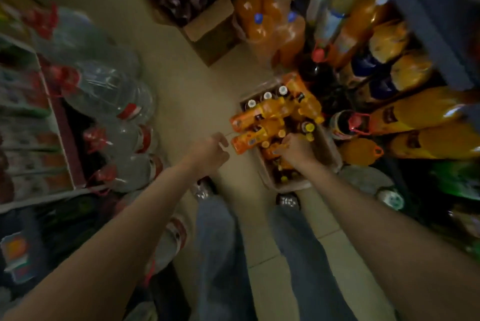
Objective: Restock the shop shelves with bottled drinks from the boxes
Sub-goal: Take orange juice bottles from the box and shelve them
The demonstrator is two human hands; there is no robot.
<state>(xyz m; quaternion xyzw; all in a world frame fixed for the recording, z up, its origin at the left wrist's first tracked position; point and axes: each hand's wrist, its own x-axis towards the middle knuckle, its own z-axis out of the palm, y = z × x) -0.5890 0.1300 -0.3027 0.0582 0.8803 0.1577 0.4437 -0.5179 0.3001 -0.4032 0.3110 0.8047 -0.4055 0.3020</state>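
Bottles crowd the box; right hand seems curled on one, left hand loosely curled, empty: lift straight up, clearing neighbours.

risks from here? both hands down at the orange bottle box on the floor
1. Orange bottles lie loosely piled over the upright ones in the box; as the right hand digs in, one may roll out onto the floor.
2. The left hand is beside the box, seemingly holding nothing, so nothing steadies the pile.
3. Large bottles crowd the box's right edge; a lift could knock them.
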